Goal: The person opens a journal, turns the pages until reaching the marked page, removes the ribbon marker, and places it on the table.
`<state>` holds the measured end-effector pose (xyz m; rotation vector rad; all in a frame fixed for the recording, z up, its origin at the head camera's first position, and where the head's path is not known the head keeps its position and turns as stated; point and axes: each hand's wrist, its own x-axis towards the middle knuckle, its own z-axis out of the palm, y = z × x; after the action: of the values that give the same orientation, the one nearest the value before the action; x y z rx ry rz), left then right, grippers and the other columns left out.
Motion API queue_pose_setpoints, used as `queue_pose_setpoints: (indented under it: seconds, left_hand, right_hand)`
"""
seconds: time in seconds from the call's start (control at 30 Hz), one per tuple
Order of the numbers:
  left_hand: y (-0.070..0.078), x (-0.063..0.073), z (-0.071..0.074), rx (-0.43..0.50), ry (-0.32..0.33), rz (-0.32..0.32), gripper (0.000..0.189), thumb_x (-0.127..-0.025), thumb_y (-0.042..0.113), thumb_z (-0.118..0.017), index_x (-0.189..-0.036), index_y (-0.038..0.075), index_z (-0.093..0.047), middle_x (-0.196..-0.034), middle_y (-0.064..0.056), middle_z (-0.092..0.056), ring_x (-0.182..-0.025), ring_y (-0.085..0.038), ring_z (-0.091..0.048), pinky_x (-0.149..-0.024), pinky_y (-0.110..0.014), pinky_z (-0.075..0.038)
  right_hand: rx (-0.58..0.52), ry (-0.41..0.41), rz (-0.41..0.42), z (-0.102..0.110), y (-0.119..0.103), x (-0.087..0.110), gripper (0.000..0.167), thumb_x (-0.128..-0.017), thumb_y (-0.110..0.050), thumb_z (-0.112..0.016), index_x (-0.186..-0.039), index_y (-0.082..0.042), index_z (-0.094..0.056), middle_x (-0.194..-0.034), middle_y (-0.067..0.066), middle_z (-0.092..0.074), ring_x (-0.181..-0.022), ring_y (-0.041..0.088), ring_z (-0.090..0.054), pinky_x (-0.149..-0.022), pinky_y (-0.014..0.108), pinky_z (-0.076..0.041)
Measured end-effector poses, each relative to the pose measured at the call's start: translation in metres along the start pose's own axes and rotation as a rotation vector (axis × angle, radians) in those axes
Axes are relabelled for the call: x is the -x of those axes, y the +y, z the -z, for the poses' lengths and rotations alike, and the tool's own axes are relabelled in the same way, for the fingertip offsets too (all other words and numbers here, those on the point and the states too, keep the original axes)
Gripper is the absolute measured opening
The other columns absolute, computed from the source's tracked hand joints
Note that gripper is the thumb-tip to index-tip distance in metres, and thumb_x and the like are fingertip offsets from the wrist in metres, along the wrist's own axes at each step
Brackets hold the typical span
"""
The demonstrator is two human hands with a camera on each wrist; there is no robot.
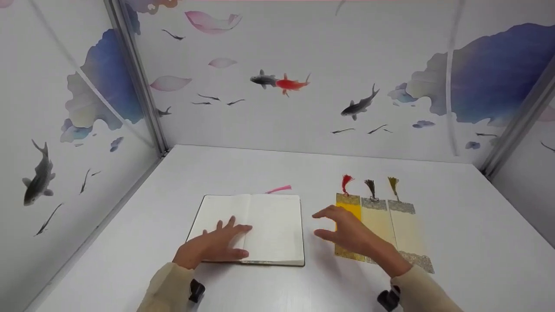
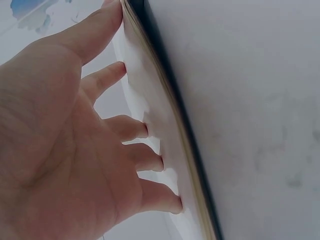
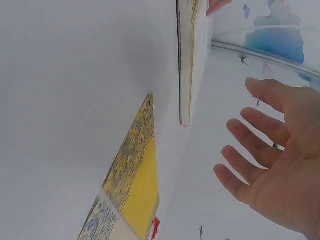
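An open notebook [image 1: 275,225] with blank pages lies on the white table. My left hand [image 1: 217,245] rests spread on its left page, and in the left wrist view the fingertips [image 2: 155,162] press on the paper near the notebook's edge [image 2: 175,105]. A pink tassel [image 1: 279,189] sticks out past the far edge of the notebook. My right hand [image 1: 351,229] hovers with relaxed fingers and holds nothing. Below and beside it lies a yellow bookmark [image 1: 348,201] with a red tassel [image 1: 346,182]; its patterned end [image 3: 132,142] shows in the right wrist view.
Two cream bookmarks lie beside the yellow one, the middle one [image 1: 376,216] with a dark tassel [image 1: 370,187], the right one [image 1: 405,227] with an olive tassel [image 1: 393,185]. White panels [image 1: 277,125] printed with fish enclose the table [image 1: 143,225] at the back and sides.
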<state>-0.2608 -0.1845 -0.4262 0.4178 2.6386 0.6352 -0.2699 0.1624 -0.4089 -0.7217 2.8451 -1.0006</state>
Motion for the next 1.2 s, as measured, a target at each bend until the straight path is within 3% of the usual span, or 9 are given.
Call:
queue_pose_setpoints:
  seconds: [0.23,0.47,0.6,0.7,0.77,0.87,1.03,1.2]
  left_hand:
    - [0.003,-0.002,0.005,-0.046,-0.001,0.022,0.075,-0.091,0.054,-0.066,-0.155,0.028,-0.037,-0.168,-0.023,-0.011,-0.153,-0.053,-0.007,-0.111,-0.081,-0.009]
    - [0.005,0.0,0.006,-0.064,-0.01,0.036,0.073,-0.092,0.051,-0.067,-0.155,0.029,-0.036,-0.168,-0.023,-0.012,-0.153,-0.052,-0.008,-0.111,-0.08,-0.011]
    - [0.005,0.0,0.006,-0.055,-0.011,0.025,0.073,-0.093,0.05,-0.067,-0.155,0.029,-0.036,-0.168,-0.023,-0.011,-0.153,-0.051,-0.008,-0.112,-0.08,-0.011]
    - [0.005,-0.002,0.005,-0.051,-0.01,0.023,0.073,-0.092,0.05,-0.067,-0.155,0.029,-0.036,-0.168,-0.022,-0.011,-0.154,-0.051,-0.007,-0.113,-0.079,-0.011]
    - [0.005,-0.002,0.006,-0.053,-0.011,0.025,0.074,-0.092,0.051,-0.067,-0.156,0.029,-0.035,-0.168,-0.022,-0.01,-0.154,-0.051,-0.006,-0.113,-0.079,-0.01]
    - [0.004,-0.001,0.006,-0.049,-0.016,0.028,0.075,-0.092,0.051,-0.067,-0.156,0.029,-0.035,-0.168,-0.023,-0.01,-0.154,-0.051,-0.006,-0.112,-0.079,-0.01]
    - [0.002,0.001,0.004,-0.034,-0.019,0.029,0.073,-0.092,0.049,-0.068,-0.155,0.029,-0.036,-0.168,-0.022,-0.01,-0.153,-0.052,-0.006,-0.112,-0.079,-0.009]
    - [0.002,-0.001,0.003,-0.029,-0.013,0.027,0.073,-0.091,0.051,-0.068,-0.155,0.03,-0.037,-0.168,-0.022,-0.01,-0.153,-0.052,-0.005,-0.112,-0.08,-0.008]
  right_hand:
    - [0.116,-0.12,0.125,-0.031,-0.025,-0.024,0.044,-0.091,-0.03,-0.074,-0.129,-0.009,-0.067,-0.132,0.008,-0.064,-0.126,0.031,-0.055,-0.109,0.051,-0.045]
    - [0.398,-0.256,0.182,-0.056,-0.048,-0.029,0.049,-0.087,-0.04,-0.077,-0.129,-0.017,-0.069,-0.136,0.002,-0.064,-0.126,0.025,-0.057,-0.112,0.05,-0.042]
    - [0.479,-0.297,0.194,-0.058,-0.052,-0.028,0.039,-0.089,-0.037,-0.076,-0.124,-0.02,-0.072,-0.134,0.001,-0.067,-0.122,0.022,-0.061,-0.109,0.047,-0.047]
    - [0.517,-0.313,0.28,-0.054,-0.051,-0.026,0.024,-0.093,-0.03,-0.072,-0.115,-0.02,-0.075,-0.131,0.0,-0.069,-0.12,0.02,-0.064,-0.103,0.042,-0.052]
    - [0.513,-0.306,0.351,-0.052,-0.049,-0.026,0.015,-0.096,-0.022,-0.068,-0.107,-0.018,-0.077,-0.127,0.001,-0.072,-0.118,0.019,-0.066,-0.098,0.04,-0.055]
    - [0.48,-0.281,0.411,-0.05,-0.047,-0.024,0.015,-0.097,-0.015,-0.065,-0.104,-0.015,-0.077,-0.117,0.001,-0.076,-0.108,0.016,-0.071,-0.092,0.036,-0.057]
    - [0.425,-0.167,0.439,-0.051,-0.044,-0.023,0.013,-0.094,-0.009,-0.066,-0.096,-0.011,-0.079,-0.091,-0.001,-0.078,-0.075,0.009,-0.067,-0.074,0.026,-0.056]
    - [0.467,-0.031,0.45,-0.056,-0.043,-0.022,0.009,-0.088,-0.007,-0.071,-0.082,-0.012,-0.076,-0.077,-0.003,-0.073,-0.062,0.008,-0.058,-0.061,0.023,-0.046]
